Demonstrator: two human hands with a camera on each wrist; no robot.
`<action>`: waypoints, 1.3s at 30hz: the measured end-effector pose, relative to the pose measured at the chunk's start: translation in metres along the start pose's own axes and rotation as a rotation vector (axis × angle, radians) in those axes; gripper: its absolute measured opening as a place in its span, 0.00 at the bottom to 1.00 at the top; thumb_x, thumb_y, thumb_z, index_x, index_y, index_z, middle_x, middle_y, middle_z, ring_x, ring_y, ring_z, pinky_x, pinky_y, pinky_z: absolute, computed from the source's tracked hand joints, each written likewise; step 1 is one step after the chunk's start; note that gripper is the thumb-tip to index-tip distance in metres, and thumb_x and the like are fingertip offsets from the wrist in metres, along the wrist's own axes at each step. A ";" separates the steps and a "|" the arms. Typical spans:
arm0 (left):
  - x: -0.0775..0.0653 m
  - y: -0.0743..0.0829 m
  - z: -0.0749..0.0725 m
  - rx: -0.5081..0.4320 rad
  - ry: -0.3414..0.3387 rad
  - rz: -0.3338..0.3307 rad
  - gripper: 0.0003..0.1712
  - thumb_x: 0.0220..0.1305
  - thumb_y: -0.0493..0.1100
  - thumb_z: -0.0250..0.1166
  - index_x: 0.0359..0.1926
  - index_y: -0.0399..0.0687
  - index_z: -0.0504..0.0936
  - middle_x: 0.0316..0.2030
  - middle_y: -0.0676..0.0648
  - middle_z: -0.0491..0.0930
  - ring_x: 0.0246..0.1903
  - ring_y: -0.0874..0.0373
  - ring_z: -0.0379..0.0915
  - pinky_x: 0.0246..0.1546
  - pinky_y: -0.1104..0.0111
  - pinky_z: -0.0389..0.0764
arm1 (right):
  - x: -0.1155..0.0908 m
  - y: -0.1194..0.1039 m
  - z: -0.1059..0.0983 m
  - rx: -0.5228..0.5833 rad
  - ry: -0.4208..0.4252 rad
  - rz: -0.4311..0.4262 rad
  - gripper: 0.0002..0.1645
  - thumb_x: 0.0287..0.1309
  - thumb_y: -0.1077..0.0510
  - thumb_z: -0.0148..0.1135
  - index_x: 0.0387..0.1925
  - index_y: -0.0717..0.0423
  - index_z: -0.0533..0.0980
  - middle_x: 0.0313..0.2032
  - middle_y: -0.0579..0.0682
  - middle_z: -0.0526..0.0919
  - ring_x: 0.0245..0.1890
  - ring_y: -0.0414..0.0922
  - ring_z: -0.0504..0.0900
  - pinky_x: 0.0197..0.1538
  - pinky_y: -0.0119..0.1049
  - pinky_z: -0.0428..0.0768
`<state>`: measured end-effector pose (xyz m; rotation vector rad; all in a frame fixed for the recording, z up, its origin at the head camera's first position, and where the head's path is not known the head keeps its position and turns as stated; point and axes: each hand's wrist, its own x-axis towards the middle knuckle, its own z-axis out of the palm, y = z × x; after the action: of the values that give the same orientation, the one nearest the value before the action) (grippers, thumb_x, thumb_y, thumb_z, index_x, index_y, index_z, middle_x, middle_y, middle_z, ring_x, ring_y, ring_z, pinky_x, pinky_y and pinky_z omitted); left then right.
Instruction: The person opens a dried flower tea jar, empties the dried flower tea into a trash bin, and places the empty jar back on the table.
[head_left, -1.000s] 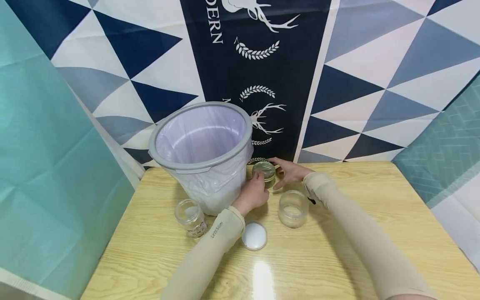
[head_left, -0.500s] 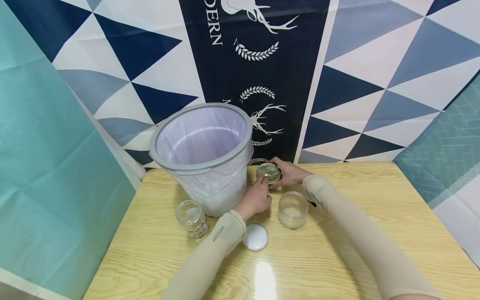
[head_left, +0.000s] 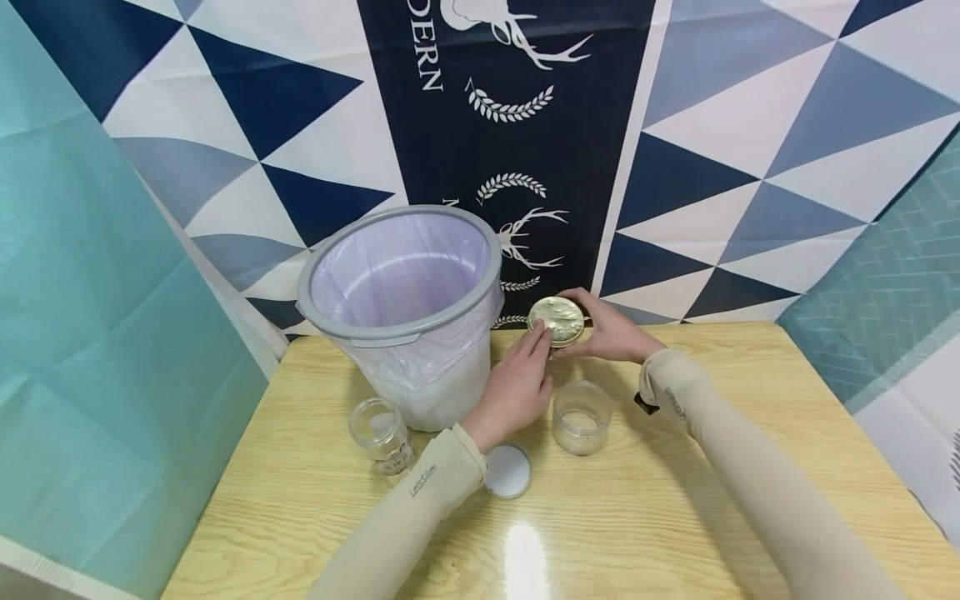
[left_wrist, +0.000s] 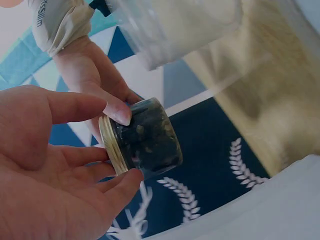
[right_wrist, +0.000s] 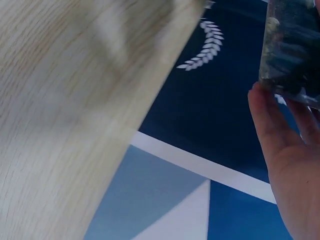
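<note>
A clear screw-top jar (left_wrist: 150,140) with dark, speckled contents and a gold metal lid (head_left: 557,321) is held up near the back edge of the table. My right hand (head_left: 613,335) grips it from the right, thumb and fingers round its body. From the left, my left hand (head_left: 516,390) reaches in with its fingers extended, fingertips at the lid's near edge. In the left wrist view that hand's thumb and fingers spread on either side of the lid. The right wrist view catches only the jar's lower part, above the right fingers (right_wrist: 267,120).
A grey-rimmed bin (head_left: 401,329) with a thin plastic liner stands left of the hands. Before it is a lidless clear jar (head_left: 382,442) with a printed label. Another clear jar (head_left: 582,425) and a white round lid (head_left: 508,472) sit on the wooden table (head_left: 637,517).
My right hand has closed on the gold-lidded jar and brought it up and to the right, away from the bin. My left hand has followed, its fingers now straighter against the lid.
</note>
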<state>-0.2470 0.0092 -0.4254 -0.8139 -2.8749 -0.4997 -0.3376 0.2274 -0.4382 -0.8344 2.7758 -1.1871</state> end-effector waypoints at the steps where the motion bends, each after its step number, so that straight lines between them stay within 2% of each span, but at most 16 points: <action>1: -0.001 0.002 -0.002 0.007 0.016 0.010 0.40 0.71 0.42 0.63 0.79 0.39 0.59 0.81 0.41 0.54 0.78 0.46 0.58 0.74 0.58 0.67 | -0.002 -0.002 -0.002 0.002 0.008 0.005 0.58 0.43 0.52 0.87 0.72 0.56 0.63 0.62 0.56 0.77 0.62 0.55 0.77 0.67 0.56 0.73; 4: -0.005 0.007 -0.008 0.015 0.063 0.040 0.40 0.70 0.41 0.64 0.79 0.40 0.60 0.80 0.42 0.56 0.77 0.47 0.60 0.73 0.59 0.69 | -0.009 -0.008 -0.006 0.007 0.039 0.017 0.58 0.44 0.49 0.86 0.72 0.55 0.63 0.63 0.55 0.76 0.63 0.54 0.76 0.67 0.55 0.71; 12: -0.015 0.015 -0.022 0.098 0.175 0.131 0.40 0.68 0.41 0.65 0.78 0.42 0.63 0.79 0.45 0.60 0.75 0.51 0.63 0.75 0.65 0.66 | -0.024 -0.026 -0.016 0.089 0.116 0.004 0.58 0.41 0.53 0.88 0.71 0.54 0.64 0.63 0.53 0.73 0.62 0.50 0.75 0.65 0.44 0.72; 16: -0.018 0.018 -0.029 0.122 0.211 0.163 0.40 0.67 0.40 0.66 0.77 0.43 0.65 0.78 0.45 0.62 0.73 0.51 0.66 0.73 0.65 0.69 | -0.030 -0.035 -0.020 0.113 0.142 0.012 0.57 0.40 0.55 0.88 0.71 0.50 0.64 0.63 0.49 0.74 0.63 0.47 0.75 0.66 0.46 0.71; 20: -0.021 0.019 -0.035 0.128 0.247 0.183 0.38 0.66 0.40 0.66 0.76 0.45 0.67 0.77 0.47 0.65 0.71 0.52 0.68 0.70 0.64 0.72 | -0.036 -0.041 -0.020 0.118 0.145 -0.009 0.57 0.42 0.56 0.87 0.71 0.51 0.63 0.63 0.50 0.74 0.62 0.47 0.74 0.66 0.48 0.71; 23: -0.023 0.019 -0.040 0.135 0.269 0.195 0.37 0.67 0.41 0.65 0.76 0.47 0.68 0.76 0.49 0.67 0.69 0.52 0.70 0.68 0.63 0.74 | -0.039 -0.043 -0.020 0.116 0.155 -0.029 0.57 0.42 0.57 0.86 0.72 0.52 0.63 0.63 0.51 0.74 0.61 0.46 0.74 0.65 0.44 0.70; 29: -0.026 0.019 -0.050 0.159 0.310 0.223 0.31 0.68 0.41 0.65 0.72 0.51 0.74 0.71 0.51 0.74 0.66 0.53 0.73 0.65 0.63 0.76 | -0.043 -0.049 -0.019 0.178 0.176 -0.034 0.58 0.41 0.61 0.86 0.71 0.50 0.63 0.63 0.46 0.73 0.61 0.38 0.73 0.64 0.29 0.69; 33: -0.027 0.017 -0.057 0.174 0.332 0.231 0.27 0.69 0.44 0.66 0.68 0.53 0.78 0.66 0.53 0.79 0.64 0.55 0.73 0.66 0.63 0.74 | -0.044 -0.054 -0.018 0.275 0.154 -0.055 0.57 0.42 0.66 0.84 0.71 0.52 0.62 0.63 0.46 0.71 0.60 0.39 0.74 0.60 0.23 0.73; 35: -0.027 0.016 -0.061 0.161 0.336 0.241 0.25 0.71 0.46 0.66 0.68 0.53 0.79 0.65 0.52 0.80 0.64 0.54 0.73 0.67 0.62 0.74 | -0.045 -0.056 -0.017 0.322 0.145 -0.078 0.56 0.43 0.69 0.83 0.71 0.54 0.61 0.63 0.49 0.71 0.59 0.41 0.75 0.58 0.24 0.77; 39: -0.026 0.015 -0.069 0.097 0.346 0.270 0.24 0.74 0.48 0.63 0.67 0.50 0.79 0.64 0.50 0.80 0.65 0.52 0.72 0.68 0.59 0.73 | -0.046 -0.062 -0.017 0.349 0.148 -0.104 0.54 0.48 0.69 0.79 0.72 0.53 0.59 0.62 0.52 0.71 0.57 0.43 0.77 0.53 0.27 0.82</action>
<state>-0.2159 -0.0144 -0.3616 -0.9717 -2.4104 -0.4176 -0.2724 0.2257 -0.3934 -0.8941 2.5374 -1.7507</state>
